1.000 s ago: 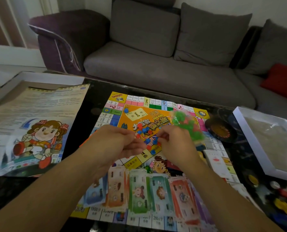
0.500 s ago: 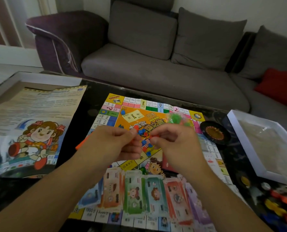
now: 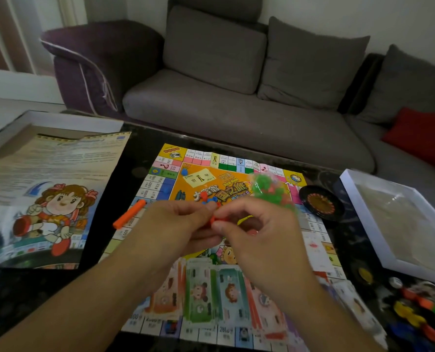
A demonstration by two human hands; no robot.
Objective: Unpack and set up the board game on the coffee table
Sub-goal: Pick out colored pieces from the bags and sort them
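Both hands' fingers (image 3: 196, 212) pinch a small red piece (image 3: 215, 220) — shape mostly hidden.

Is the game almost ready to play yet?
Partly. The board lies unfolded on the coffee table, with paper money fanned along its near edge. Both hands, left hand and right hand, pinch a small red piece; the right also holds a bag of pieces. Loose coloured pieces remain unsorted at the right.

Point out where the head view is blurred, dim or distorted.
Head view: dim indoor light; green bag in the right hand is motion-smeared; wide-angle bending curves the sofa; play money is soft; board reads fairly clearly.
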